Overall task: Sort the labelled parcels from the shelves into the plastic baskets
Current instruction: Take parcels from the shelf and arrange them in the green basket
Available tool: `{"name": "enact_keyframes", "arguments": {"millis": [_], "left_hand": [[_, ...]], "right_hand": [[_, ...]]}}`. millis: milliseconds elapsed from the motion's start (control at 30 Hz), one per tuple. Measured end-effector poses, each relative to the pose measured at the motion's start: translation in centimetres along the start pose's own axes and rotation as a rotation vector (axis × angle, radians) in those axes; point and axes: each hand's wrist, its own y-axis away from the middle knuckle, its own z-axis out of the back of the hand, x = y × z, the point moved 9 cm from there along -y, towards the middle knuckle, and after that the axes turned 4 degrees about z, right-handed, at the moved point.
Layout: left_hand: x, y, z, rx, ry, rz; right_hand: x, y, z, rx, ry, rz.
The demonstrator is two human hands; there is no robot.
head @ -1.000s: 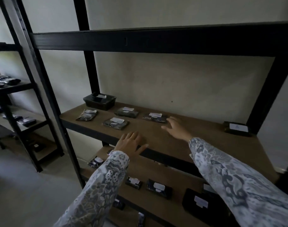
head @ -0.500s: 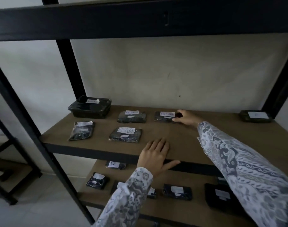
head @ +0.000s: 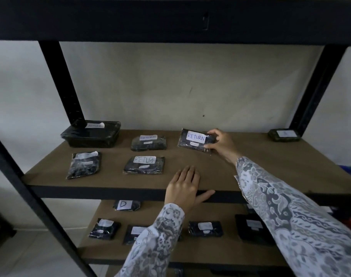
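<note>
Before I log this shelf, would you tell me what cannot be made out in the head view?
- Black tray: label writing too blurred to read.
- Front-left parcel: label washed out by glare.
- Far-right parcel: label too small and dim.
- Lower-shelf parcels: labels blurred, some covered by the sleeves.
- Plastic baskets: not identifiable; only coloured shapes cut off at the right edge.

3 RETURN parcels (head: pixel 148 142) on upper shelf (head: pixel 250 166), lidded tray (head: pixel 91 133) back left, more parcels (head: pixel 205 228) on shelf below
</note>
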Motion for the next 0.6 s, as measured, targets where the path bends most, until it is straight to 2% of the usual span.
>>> {"name": "enact_keyframes", "arguments": {"millis": [133, 400, 600], "left_hand": [[0.0, -0.1, 0.3, 0.032, 0.000, 0.006], [-0.5, 0.2, 0.6, 0.186, -0.026, 0.095], [-9.0, 3.2, 3.7, 0.169, 0.030, 0.066]], "right_hand": [[-0.1, 3.1, 1.9, -0.097, -0.150, -0.051], [-2.0, 15.2, 9.9, -0.218, -0.706, -0.260], [-6.7, 26.8, 17.7, -0.365, -0.802, -0.390]]}}
